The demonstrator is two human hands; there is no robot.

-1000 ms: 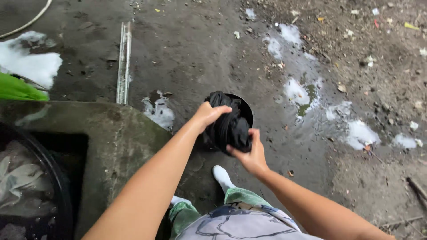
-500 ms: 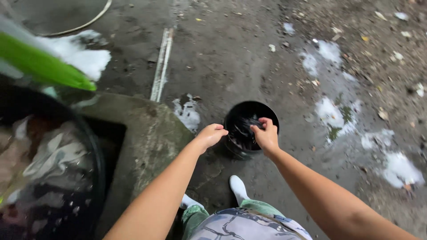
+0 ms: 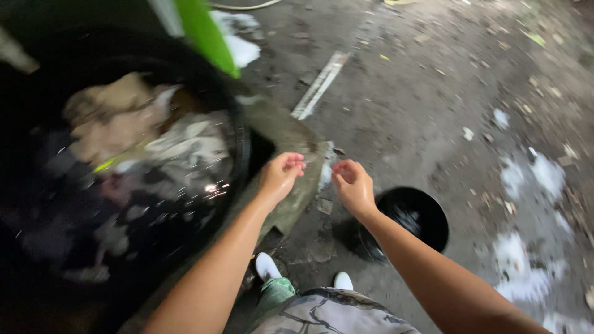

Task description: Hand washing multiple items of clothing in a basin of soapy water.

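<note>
My left hand (image 3: pixel 281 174) and my right hand (image 3: pixel 351 184) hover empty, fingers loosely curled, above the edge of a mossy concrete block (image 3: pixel 289 136). A small black bucket (image 3: pixel 413 216) stands on the wet ground just right of my right forearm; dark cloth lies inside it. To the left, a large black tub (image 3: pixel 238 133) holds soaking clothes (image 3: pixel 148 148) in beige, white and dark colours. My left hand is nearest the tub's rim.
A green object (image 3: pixel 204 31) leans over the tub at the top. Patches of white foam (image 3: pixel 516 179) lie on the muddy ground at right. A pale strip (image 3: pixel 318 86) lies on the ground beyond the block. My white shoes (image 3: pixel 267 266) show below.
Both hands let go of the black cloth, which went down into the bucket, and they swung left toward the tub. The view turned left, bringing the tub into sight.
</note>
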